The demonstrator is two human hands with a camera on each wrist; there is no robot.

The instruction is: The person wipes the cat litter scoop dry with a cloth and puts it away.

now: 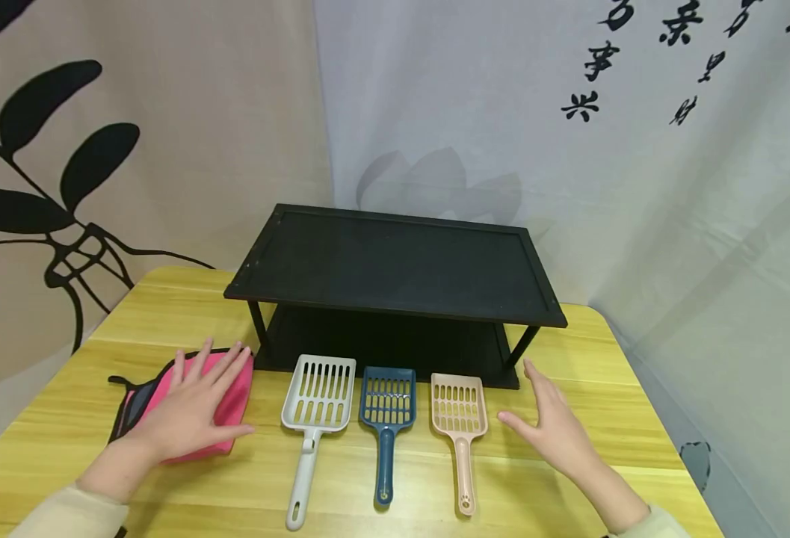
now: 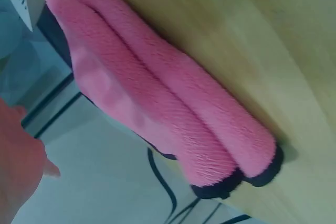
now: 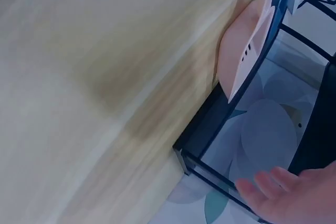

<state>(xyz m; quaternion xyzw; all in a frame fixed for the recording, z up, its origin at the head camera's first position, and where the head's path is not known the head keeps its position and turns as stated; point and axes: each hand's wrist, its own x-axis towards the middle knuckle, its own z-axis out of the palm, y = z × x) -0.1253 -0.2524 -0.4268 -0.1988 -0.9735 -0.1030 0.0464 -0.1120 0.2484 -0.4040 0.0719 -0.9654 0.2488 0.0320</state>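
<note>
Fingers spread, my left hand (image 1: 189, 407) is over a folded pink cloth (image 1: 235, 400) with dark edging at the left of the table. The left wrist view shows the fuzzy pink cloth (image 2: 152, 82) doubled over, with a gap between it and the left hand (image 2: 21, 163). My right hand (image 1: 556, 426) hovers at the right, thumb and fingers apart, holding nothing. Nearest to it lies a beige slotted litter scoop (image 1: 459, 407). A blue litter scoop (image 1: 386, 433) and a larger white one (image 1: 310, 441) lie to its left, handles toward me.
A black two-tier rack (image 1: 401, 261) stands behind the scoops, its lower shelf (image 1: 381, 336) close to their heads. The wooden table (image 1: 603, 388) has rounded far corners. Printed curtains (image 1: 233, 112) hang behind it.
</note>
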